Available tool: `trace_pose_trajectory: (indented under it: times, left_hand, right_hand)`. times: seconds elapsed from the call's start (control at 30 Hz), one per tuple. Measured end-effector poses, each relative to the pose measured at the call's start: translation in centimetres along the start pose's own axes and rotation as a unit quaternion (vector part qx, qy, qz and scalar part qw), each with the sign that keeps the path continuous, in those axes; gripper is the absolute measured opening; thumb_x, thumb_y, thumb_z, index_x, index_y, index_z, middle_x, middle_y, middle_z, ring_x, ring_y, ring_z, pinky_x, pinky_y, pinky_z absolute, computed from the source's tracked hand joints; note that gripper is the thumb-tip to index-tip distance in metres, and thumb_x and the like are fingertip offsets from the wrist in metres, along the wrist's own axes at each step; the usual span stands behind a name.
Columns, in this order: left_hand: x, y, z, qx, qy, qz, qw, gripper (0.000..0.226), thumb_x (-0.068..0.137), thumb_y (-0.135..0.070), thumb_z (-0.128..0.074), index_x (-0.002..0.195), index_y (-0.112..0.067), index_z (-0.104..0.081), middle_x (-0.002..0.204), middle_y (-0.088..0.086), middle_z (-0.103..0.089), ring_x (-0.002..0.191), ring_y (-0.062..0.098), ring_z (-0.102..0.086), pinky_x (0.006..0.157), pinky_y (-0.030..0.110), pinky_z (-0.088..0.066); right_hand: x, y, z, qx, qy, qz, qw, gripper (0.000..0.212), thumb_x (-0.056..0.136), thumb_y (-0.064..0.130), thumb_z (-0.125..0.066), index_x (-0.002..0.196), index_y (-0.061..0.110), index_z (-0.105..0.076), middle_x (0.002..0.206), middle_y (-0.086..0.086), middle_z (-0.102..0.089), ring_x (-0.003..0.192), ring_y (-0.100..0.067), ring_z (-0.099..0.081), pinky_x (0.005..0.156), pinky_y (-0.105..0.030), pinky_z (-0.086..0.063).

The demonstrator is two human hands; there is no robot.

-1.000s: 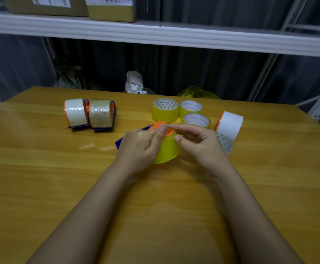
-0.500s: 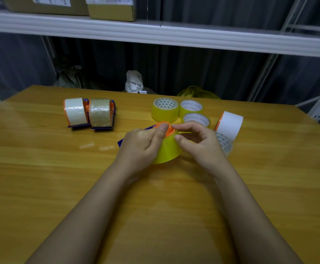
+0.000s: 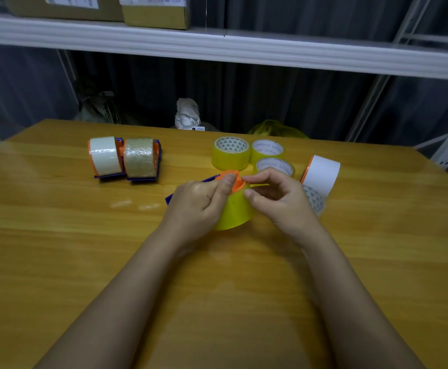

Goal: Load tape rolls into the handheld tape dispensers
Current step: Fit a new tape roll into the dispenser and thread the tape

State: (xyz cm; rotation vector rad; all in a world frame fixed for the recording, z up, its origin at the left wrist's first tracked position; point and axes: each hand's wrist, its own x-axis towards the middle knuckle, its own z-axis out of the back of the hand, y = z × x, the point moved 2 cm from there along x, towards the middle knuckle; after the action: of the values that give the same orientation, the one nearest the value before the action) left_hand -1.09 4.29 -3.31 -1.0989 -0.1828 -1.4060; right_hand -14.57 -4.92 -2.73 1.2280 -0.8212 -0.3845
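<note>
A yellow tape roll [image 3: 235,211] sits on a blue and orange dispenser [image 3: 229,175] at the table's middle. My left hand [image 3: 200,202] grips the dispenser, its thumb on the orange hub. My right hand [image 3: 278,195] has curled fingers at the roll's top right edge, thumb and forefinger close together by the hub. Whether they pinch the tape end cannot be made out. Two loaded dispensers stand at the left, one with white tape [image 3: 104,157], one with brownish tape [image 3: 140,158].
Three loose yellow rolls [image 3: 231,153] cluster behind my hands. A white roll on an orange dispenser [image 3: 321,173] and a clear roll [image 3: 314,199] lie to the right. The wooden table [image 3: 57,249] runs to a dark curtain; a white shelf [image 3: 217,49] with boxes hangs above.
My right hand's fingers have lifted and curled in toward the orange hub. The left hand and the yellow roll have barely shifted.
</note>
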Motion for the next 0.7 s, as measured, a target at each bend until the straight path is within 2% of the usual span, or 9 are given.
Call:
trace_pose_trajectory:
  times: [0.13, 0.23, 0.33, 0.4, 0.57, 0.7]
  left_hand:
    - [-0.02, 0.19, -0.09, -0.004, 0.001, 0.010, 1.000, 0.048, 0.095, -0.044, -0.032, 0.049, -0.032, -0.027, 0.038, -0.010, -0.022, 0.036, 0.007, -0.031, 0.043, 0.020, -0.016]
    - [-0.11, 0.04, -0.38, -0.012, 0.007, -0.001, 1.000, 0.047, 0.095, -0.042, -0.033, 0.050, -0.031, -0.027, 0.037, -0.006, -0.024, 0.036, 0.006, -0.030, 0.043, 0.016, -0.013]
    - [-0.03, 0.38, -0.30, -0.036, 0.009, 0.025, 0.999, 0.055, 0.094, -0.045, -0.032, 0.049, -0.015, -0.038, 0.038, -0.007, -0.024, 0.036, 0.009, -0.031, 0.043, 0.019, -0.016]
    - [-0.06, 0.48, -0.22, -0.038, 0.008, 0.027, 0.999, 0.060, 0.094, -0.045, -0.031, 0.050, -0.006, -0.041, 0.040, -0.009, -0.025, 0.036, 0.010, -0.030, 0.042, 0.023, -0.017]
    - [-0.18, 0.30, -0.24, -0.025, 0.011, 0.022, 0.999, 0.056, 0.095, -0.046, -0.032, 0.050, -0.012, -0.037, 0.040, -0.009, -0.024, 0.037, 0.010, -0.030, 0.043, 0.022, -0.017]
    - [-0.20, 0.19, -0.41, -0.036, 0.021, 0.022, 0.999, 0.061, 0.095, -0.046, -0.032, 0.051, -0.005, -0.042, 0.041, -0.007, -0.027, 0.037, 0.015, -0.032, 0.042, 0.021, -0.017]
  right_hand:
    - [0.01, -0.19, -0.12, -0.004, -0.023, 0.003, 1.000, 0.022, 0.081, -0.007, -0.066, 0.083, 0.015, -0.068, 0.082, 0.005, -0.069, 0.074, -0.009, -0.063, 0.067, -0.020, -0.049]
    - [0.28, -0.31, 0.51, -0.010, -0.042, -0.006, 0.999, 0.031, 0.083, -0.013, -0.059, 0.079, 0.017, -0.068, 0.082, 0.009, -0.071, 0.075, -0.005, -0.065, 0.071, -0.020, -0.052]
    - [0.15, -0.29, 0.07, -0.004, -0.019, -0.011, 1.000, 0.014, 0.084, 0.000, -0.069, 0.086, 0.014, -0.066, 0.092, 0.003, -0.069, 0.085, -0.008, -0.065, 0.076, -0.020, -0.053]
    - [0.01, -0.35, -0.35, -0.025, -0.031, -0.009, 0.999, 0.015, 0.080, 0.009, -0.075, 0.086, 0.015, -0.062, 0.097, 0.000, -0.068, 0.088, -0.015, -0.064, 0.074, -0.023, -0.053]
    - [0.13, -0.41, -0.26, -0.029, -0.041, 0.002, 0.999, 0.016, 0.081, 0.003, -0.069, 0.078, 0.016, -0.061, 0.094, -0.006, -0.069, 0.084, -0.012, -0.064, 0.072, -0.020, -0.051]
    - [0.39, -0.67, 0.13, -0.031, -0.060, -0.001, 0.998, 0.009, 0.072, 0.012, -0.060, 0.074, 0.020, -0.063, 0.089, -0.006, -0.070, 0.083, -0.011, -0.063, 0.075, -0.025, -0.051]
